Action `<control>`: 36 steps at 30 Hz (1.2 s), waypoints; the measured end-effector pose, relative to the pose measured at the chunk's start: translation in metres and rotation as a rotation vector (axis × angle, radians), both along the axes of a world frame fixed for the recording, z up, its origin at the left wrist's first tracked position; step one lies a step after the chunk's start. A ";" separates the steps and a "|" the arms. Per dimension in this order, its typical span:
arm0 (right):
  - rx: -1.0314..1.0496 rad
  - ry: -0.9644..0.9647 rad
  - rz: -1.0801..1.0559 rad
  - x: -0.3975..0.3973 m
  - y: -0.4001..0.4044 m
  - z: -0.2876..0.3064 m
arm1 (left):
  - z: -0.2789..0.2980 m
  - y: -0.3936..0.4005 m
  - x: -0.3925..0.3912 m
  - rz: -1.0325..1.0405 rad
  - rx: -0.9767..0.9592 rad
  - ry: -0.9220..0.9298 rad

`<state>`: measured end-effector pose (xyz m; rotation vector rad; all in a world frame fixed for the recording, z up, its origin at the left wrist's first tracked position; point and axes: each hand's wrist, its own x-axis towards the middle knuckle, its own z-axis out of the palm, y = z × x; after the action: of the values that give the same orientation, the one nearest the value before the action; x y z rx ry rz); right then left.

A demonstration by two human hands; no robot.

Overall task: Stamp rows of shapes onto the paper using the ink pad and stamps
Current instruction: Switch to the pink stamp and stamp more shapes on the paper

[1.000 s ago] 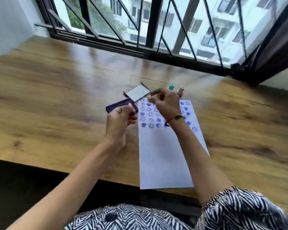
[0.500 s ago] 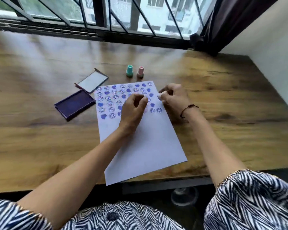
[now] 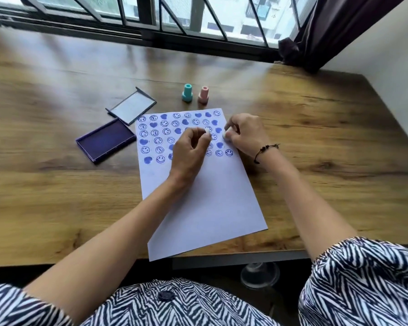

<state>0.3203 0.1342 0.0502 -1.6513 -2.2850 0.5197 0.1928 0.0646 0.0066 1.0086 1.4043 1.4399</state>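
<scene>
A person's left hand (image 3: 190,147) and right hand (image 3: 245,134) each pinch closed on a small white stamp over the white sheet of paper (image 3: 205,198), whose upper part carries six rows of purple hearts and smiley faces. The open purple ink pad (image 3: 106,140) lies just left of the sheet on the wooden table (image 3: 327,128); teal (image 3: 187,92) and pink (image 3: 203,94) stamps stand beyond. Stamping appears under way; the next row likely needs the blank lower half, which overhangs the near table edge.

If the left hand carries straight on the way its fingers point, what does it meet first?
Probably the right hand. The left hand points across the paper toward it, both pinching small white stamps, with only printed shapes between. Depth is unclear.
</scene>
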 end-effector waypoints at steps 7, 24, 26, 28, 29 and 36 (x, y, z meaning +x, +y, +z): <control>0.089 -0.153 0.080 -0.008 -0.002 -0.009 | -0.001 0.000 -0.001 -0.008 -0.007 -0.001; 0.115 -0.112 0.110 -0.008 0.005 -0.015 | -0.003 0.000 0.003 -0.053 0.012 0.046; 0.112 -0.113 0.111 -0.008 0.005 -0.014 | -0.002 -0.001 0.003 -0.056 0.014 0.058; 0.105 -0.120 0.108 -0.009 0.005 -0.014 | -0.001 -0.001 0.003 -0.051 0.011 0.062; 0.104 -0.123 0.103 -0.009 0.004 -0.014 | -0.001 -0.001 0.003 -0.049 0.010 0.067; 0.090 -0.089 0.044 -0.007 -0.003 -0.011 | 0.001 -0.001 0.003 -0.039 0.027 0.170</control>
<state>0.3134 0.1310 0.0395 -1.6155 -2.3755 0.3544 0.1962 0.0637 0.0078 1.1932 1.4806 1.3742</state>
